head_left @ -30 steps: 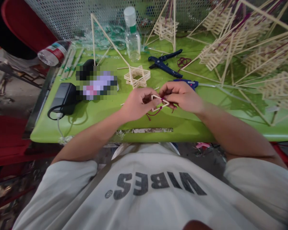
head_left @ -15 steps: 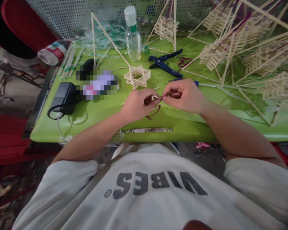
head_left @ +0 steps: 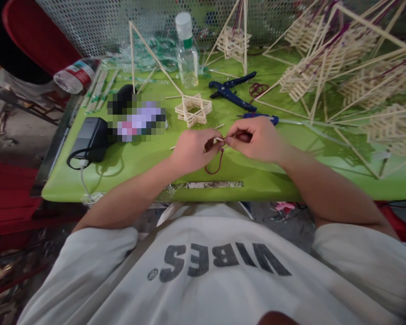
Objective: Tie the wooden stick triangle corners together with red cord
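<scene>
My left hand (head_left: 196,148) pinches a thin pale wooden stick (head_left: 218,139) over the green table. Close against it, my right hand (head_left: 253,139) is closed with thumb and forefinger on a dark red string (head_left: 214,173), whose loose end loops down below the fingertips. The exact spot where string and stick meet is partly hidden by the fingers. Just beyond my hands sits a star-shaped piece of stacked wooden sticks (head_left: 193,110), with long sticks rising from it to a peak. Blue-handled pliers (head_left: 232,92) and a blue tool (head_left: 260,118) lie past my right hand.
Several stick frames with stacked stars (head_left: 328,58) crowd the right side of the green table (head_left: 149,167). A clear bottle (head_left: 187,54) stands at the back. At the left are a black power adapter (head_left: 89,137), a blurred-out object (head_left: 140,119) and a plastic bottle on its side (head_left: 73,76).
Both hands have shifted slightly, with the fingertips still together. The red string's loose end now hangs in a rounder, lower loop, and more of the blue tool shows beyond my right hand.
</scene>
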Tool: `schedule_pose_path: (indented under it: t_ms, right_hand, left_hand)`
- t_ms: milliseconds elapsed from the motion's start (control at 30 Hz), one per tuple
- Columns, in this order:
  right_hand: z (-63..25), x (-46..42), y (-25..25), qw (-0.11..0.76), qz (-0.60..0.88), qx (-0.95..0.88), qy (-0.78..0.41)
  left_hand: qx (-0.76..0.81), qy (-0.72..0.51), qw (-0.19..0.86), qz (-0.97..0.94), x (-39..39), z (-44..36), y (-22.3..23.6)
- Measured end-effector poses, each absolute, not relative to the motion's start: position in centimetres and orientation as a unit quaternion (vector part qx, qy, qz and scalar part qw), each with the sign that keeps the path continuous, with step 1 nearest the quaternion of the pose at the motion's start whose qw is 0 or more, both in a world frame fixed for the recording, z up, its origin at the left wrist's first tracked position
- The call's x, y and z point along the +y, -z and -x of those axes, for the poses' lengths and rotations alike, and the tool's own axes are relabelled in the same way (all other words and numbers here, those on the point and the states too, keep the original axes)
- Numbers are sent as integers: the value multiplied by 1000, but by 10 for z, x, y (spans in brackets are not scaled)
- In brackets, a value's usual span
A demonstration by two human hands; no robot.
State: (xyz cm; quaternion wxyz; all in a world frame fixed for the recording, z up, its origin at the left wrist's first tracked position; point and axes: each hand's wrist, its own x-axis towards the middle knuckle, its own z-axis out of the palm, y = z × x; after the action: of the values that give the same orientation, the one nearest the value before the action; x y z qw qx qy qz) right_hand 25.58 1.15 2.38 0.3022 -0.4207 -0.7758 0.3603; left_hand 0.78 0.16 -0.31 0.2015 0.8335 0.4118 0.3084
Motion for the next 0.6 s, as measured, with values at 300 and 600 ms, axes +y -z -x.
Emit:
schedule_pose_path:
  t_ms: [300, 600]
  right_hand:
    - [-258, 11, -24, 283, 416, -811, -297]
    - [-257, 6, -21, 296, 428, -812, -266]
  left_hand:
    - [418, -295, 180, -840, 3, -10, 4]
    - [422, -293, 206, -833, 1, -9, 0]
